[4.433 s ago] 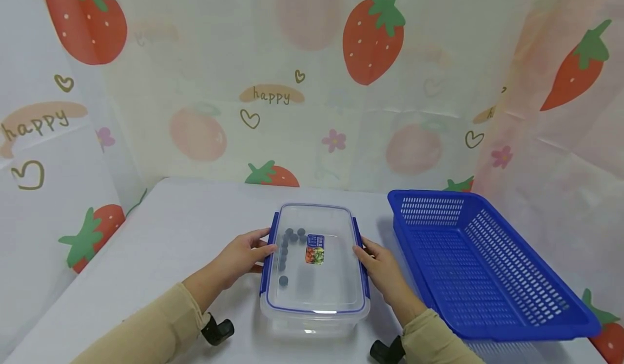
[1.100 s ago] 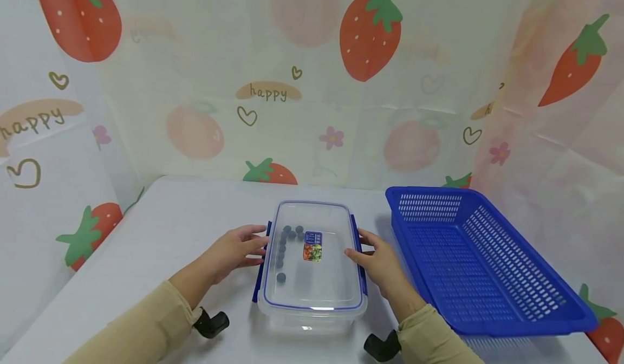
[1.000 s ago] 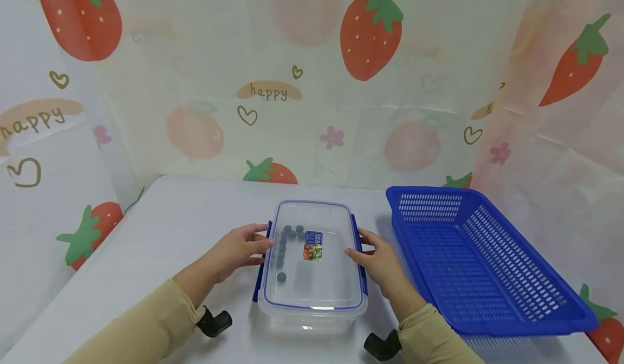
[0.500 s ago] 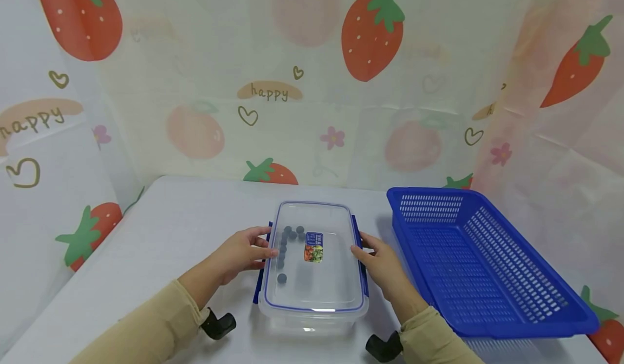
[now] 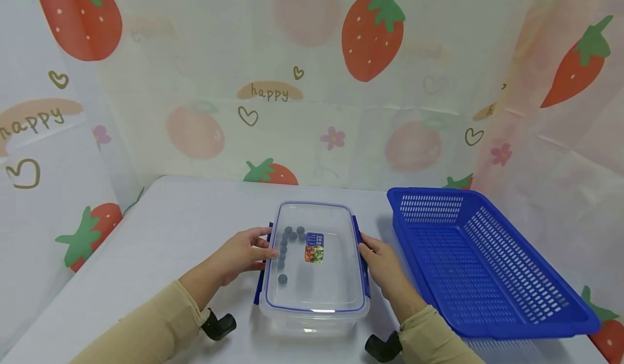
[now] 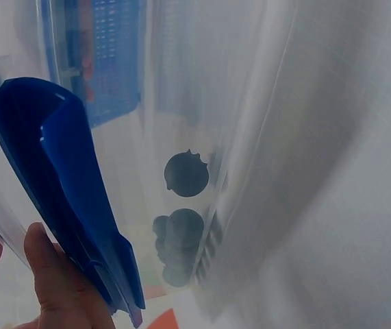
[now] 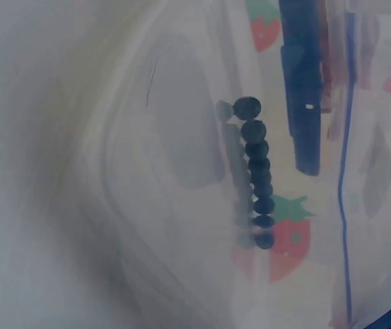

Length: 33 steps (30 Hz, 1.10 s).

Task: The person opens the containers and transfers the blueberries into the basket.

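A clear lidded food container with a blue seal line stands on the table in the head view. Several blueberries lie inside, mostly along its left side. The left blue side latch hangs angled away from the wall in the left wrist view. My left hand grips the container's left edge, thumb on the lid rim, fingers by that latch. At the opposite edge my right hand holds the right latch side, its fingertips partly hidden. The right wrist view shows the blueberries through the wall, but not the hand.
A blue perforated basket stands close to the right of the container. Black wrist mounts hang beneath both sleeves. A strawberry-print cloth rises behind the white table.
Since the earliest frame the left latch has swung outward. My left hand briefly drew back and returned to the edge. My right thumb has slid from the lid to the right edge.
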Tool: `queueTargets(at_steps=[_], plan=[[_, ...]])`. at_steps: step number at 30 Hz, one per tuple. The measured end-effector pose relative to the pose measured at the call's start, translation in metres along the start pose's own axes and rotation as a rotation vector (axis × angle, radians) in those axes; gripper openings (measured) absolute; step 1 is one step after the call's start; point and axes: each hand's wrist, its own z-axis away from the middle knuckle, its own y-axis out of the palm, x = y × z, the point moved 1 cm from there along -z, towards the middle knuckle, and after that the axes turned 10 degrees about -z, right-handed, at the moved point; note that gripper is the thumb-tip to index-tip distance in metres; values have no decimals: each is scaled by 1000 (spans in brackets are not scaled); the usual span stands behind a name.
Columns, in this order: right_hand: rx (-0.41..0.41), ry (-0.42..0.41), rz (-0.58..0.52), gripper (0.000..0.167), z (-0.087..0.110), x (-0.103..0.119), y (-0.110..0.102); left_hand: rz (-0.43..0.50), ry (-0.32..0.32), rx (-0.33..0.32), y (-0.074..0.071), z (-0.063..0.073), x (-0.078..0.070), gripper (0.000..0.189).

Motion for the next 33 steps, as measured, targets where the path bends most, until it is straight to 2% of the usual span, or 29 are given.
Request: queueTargets(at_steps=[11, 19, 22, 29, 33], plan=[[-26, 10, -12, 37, 0, 2, 2, -16, -1, -6, 1, -3, 0, 72], [-47, 54, -64, 36, -3, -9, -4, -19, -7, -7, 1, -3, 0, 74], [-40, 47, -37, 38, -3, -9, -5, -28, -5, -7, 0, -3, 0, 74], [-68, 8, 130, 45, -4, -13, -9, -33, -15, -10, 1, -3, 1, 75], [-58, 27, 130, 43, -1, -15, -9, -36, -18, -9, 2, -3, 2, 74]])
